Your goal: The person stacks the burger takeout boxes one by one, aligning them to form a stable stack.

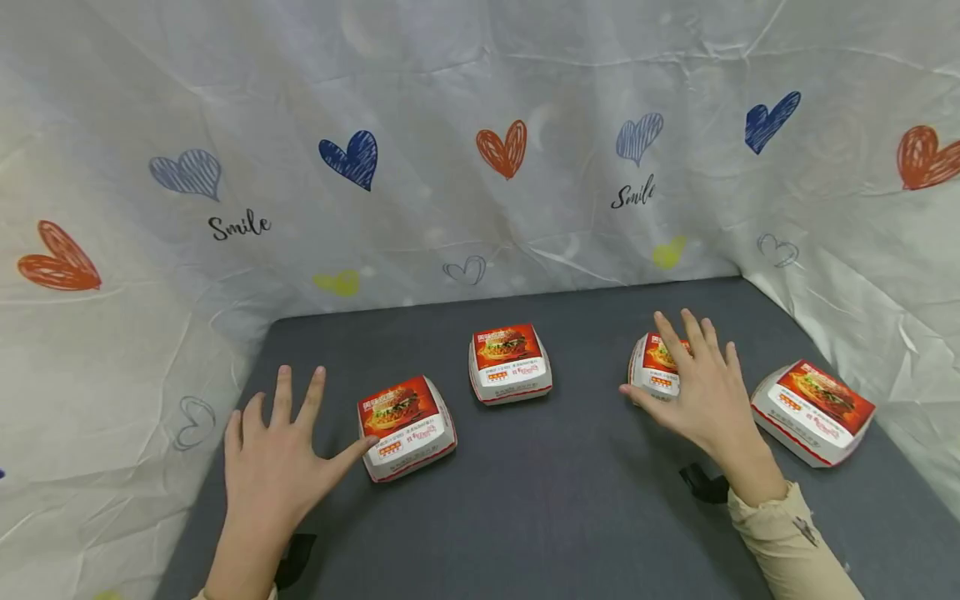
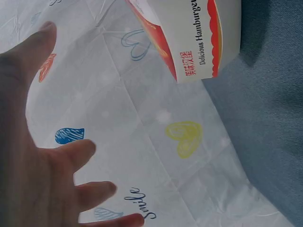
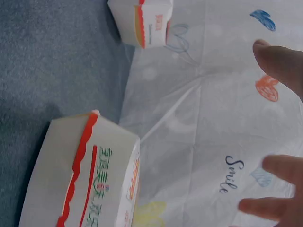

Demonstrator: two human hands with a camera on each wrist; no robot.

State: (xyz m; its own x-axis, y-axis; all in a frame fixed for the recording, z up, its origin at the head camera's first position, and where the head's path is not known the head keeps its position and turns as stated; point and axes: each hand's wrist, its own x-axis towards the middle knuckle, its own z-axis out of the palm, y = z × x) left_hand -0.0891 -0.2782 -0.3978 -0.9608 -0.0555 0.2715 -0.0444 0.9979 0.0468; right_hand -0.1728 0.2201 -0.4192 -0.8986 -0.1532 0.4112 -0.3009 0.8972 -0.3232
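Observation:
Four is avoided here: several white and red hamburger boxes stand on the dark grey table. My left hand point(image 1: 273, 462), fingers spread, hovers left of one burger box point(image 1: 407, 429); its thumb tip overlaps that box's edge in the head view. The same box point(image 2: 199, 38) shows its printed side in the left wrist view. My right hand point(image 1: 701, 392) is spread too, raised over the table and partly covering another burger box point(image 1: 649, 364). In the right wrist view a burger box point(image 3: 90, 175) stands below the hand. Both hands hold nothing.
A third burger box point(image 1: 511, 364) stands at the back middle, and one more box point(image 1: 813, 412) sits right of my right hand. Behind the grey table point(image 1: 517, 517) hangs a white cloth point(image 1: 420, 75) printed with hearts and "Smile".

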